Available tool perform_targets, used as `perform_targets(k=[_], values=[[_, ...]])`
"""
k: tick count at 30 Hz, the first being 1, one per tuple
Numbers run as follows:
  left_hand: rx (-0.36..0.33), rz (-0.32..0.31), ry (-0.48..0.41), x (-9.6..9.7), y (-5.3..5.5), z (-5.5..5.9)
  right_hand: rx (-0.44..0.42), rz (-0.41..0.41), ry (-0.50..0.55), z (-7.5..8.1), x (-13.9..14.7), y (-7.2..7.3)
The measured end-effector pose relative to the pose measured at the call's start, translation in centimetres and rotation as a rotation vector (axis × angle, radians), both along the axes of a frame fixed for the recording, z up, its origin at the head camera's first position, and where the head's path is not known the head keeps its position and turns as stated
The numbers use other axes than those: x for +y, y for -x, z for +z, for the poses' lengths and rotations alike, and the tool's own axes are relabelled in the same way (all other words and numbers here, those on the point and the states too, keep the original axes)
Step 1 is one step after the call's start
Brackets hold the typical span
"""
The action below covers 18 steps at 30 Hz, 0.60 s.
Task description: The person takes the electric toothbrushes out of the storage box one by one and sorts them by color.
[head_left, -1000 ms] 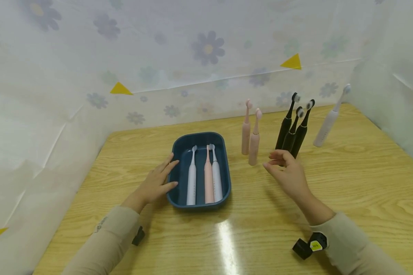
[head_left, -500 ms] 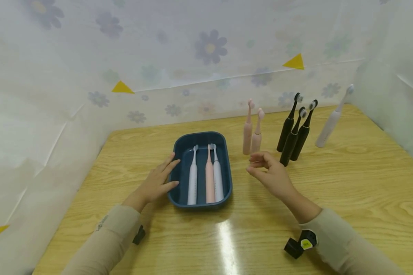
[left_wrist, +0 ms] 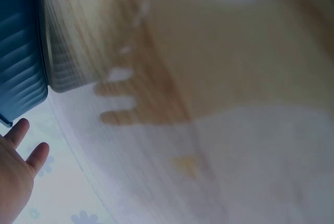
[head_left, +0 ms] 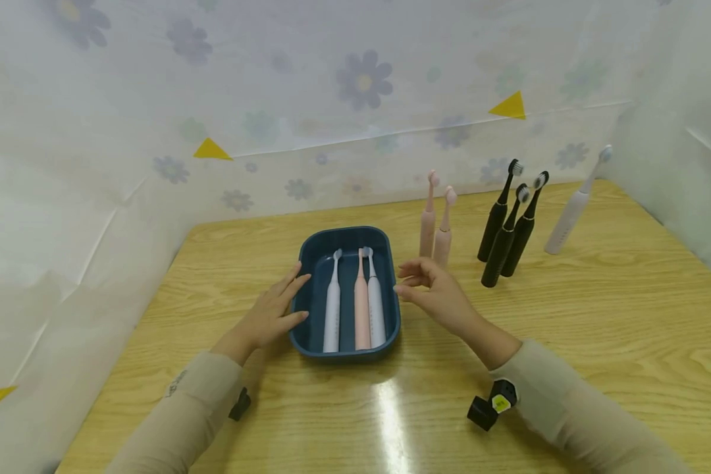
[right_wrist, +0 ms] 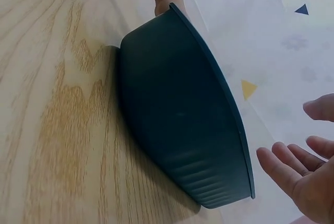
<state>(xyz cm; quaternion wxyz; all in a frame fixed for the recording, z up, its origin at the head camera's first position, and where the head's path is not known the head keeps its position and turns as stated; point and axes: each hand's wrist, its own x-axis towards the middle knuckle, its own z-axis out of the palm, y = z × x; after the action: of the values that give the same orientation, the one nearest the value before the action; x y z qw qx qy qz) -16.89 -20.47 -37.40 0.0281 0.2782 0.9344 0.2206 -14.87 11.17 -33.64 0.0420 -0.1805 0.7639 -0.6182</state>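
My left hand (head_left: 266, 316) rests on the left rim of a dark blue tray (head_left: 343, 357), fingers spread. Inside the tray lie a white electric toothbrush (head_left: 332, 313) on the left and, side by side on the right, a pink one (head_left: 361, 313) and another white one (head_left: 376, 313). My right hand (head_left: 438, 293) hovers by the tray's right rim, holding nothing, thumb and fingers apart. In the right wrist view, that hand (right_wrist: 308, 182) shows beside the tray wall (right_wrist: 177, 93). Two pink toothbrushes (head_left: 427, 230) stand behind my right hand, their lower parts partly hidden.
Three black toothbrushes (head_left: 499, 253) stand grouped on the wooden table (head_left: 308, 421), right of the pink pair. Farther right stands a white toothbrush (head_left: 569, 220). A flower-patterned sheet (head_left: 272, 118) with yellow triangles borders the table's back.
My right hand has moved left, from in front of the black toothbrushes, past the pink pair, to the tray's right rim. My left hand has stayed on the tray.
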Motion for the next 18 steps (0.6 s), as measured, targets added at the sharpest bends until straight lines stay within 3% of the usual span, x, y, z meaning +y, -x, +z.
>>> perform_targets(k=[9,18], values=[[0.004,0.0,0.005,0.0,0.1,0.0,-0.033,0.056,0.072,-0.4,-1.0,0.9],[-0.003,0.001,-0.001,0.0,0.0,0.0,-0.096,0.139,0.018,-0.1,-2.5,1.9]])
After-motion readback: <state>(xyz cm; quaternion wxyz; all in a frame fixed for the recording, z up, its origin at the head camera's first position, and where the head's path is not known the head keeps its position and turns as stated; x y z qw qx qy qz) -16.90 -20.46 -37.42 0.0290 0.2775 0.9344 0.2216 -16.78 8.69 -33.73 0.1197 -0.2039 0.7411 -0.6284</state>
